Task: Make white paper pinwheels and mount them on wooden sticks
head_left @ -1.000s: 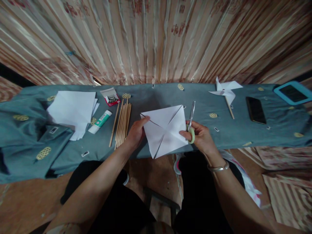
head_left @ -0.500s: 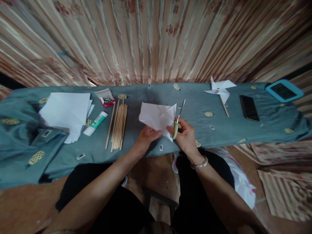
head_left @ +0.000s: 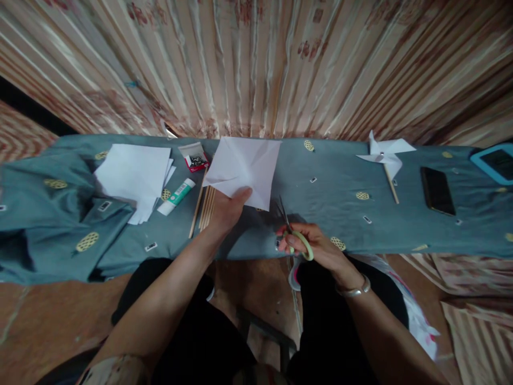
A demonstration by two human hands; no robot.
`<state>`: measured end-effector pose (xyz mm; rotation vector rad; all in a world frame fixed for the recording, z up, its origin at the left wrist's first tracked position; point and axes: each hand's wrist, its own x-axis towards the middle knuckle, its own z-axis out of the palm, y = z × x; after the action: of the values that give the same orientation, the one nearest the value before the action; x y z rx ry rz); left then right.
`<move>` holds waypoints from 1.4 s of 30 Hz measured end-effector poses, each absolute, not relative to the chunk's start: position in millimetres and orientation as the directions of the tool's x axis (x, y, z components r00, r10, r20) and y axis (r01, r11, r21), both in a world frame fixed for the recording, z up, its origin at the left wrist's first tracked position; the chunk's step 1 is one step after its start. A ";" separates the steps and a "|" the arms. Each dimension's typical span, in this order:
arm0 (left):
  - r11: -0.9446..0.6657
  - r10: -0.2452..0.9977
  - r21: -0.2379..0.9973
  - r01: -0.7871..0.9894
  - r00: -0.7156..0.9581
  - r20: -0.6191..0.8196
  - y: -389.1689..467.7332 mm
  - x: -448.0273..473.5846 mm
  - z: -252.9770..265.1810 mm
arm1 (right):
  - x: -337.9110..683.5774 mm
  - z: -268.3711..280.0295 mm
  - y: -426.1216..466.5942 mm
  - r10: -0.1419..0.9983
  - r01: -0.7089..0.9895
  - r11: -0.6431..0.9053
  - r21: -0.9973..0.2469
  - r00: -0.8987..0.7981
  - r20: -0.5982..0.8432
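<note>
My left hand [head_left: 229,209] pinches the near edge of a white paper square [head_left: 246,168], its thumb on top and its other fingers hidden underneath. Creases run across the paper, which is held raised and partly covers a row of wooden sticks [head_left: 207,206]. To the right, near the front edge of the table, my right hand [head_left: 310,243] grips a pair of scissors [head_left: 301,243] with light green handles. The blades point up and away from me, apart from the paper.
A paper stack [head_left: 134,171], a glue tube [head_left: 176,197] and a red box of small metal pieces [head_left: 195,159] lie left. Rightward are a white paper pinwheel [head_left: 382,155] on a stick, a phone [head_left: 437,191] and a blue-framed device [head_left: 495,163]. A pleated curtain [head_left: 256,69] hangs behind.
My left hand has lifted the paper up and away, turning it so its face shows. My right hand has let go of the paper and moved off it with the scissors. The view has shifted left.
</note>
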<state>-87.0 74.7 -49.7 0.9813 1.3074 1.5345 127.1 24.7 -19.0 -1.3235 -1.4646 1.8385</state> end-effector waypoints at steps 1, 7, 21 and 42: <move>-0.069 0.948 0.990 -0.125 -0.316 0.026 76.1 -88.2 -48.5 | 127.8 -18.0 22.9 0.767 0.232 -0.355 -0.906 -0.482 -0.424; -0.023 0.966 0.994 -0.109 -0.258 -0.006 73.5 -86.5 -44.7 | 127.7 -22.3 18.7 0.728 0.256 -0.372 -0.892 -0.516 -0.451; -0.023 0.980 0.986 -0.165 -0.200 -0.010 68.9 -74.8 -54.4 | 125.9 -24.1 21.4 0.726 0.262 -0.402 -0.877 -0.492 -0.480; 0.005 0.981 0.977 -0.214 -0.188 -0.046 65.4 -71.6 -45.3 | 127.0 -23.9 21.0 0.736 0.262 -0.381 -0.886 -0.494 -0.463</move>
<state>-71.6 65.4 -45.3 0.9327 1.1962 1.4227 127.0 21.0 -23.9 -1.3391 -1.4995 1.9399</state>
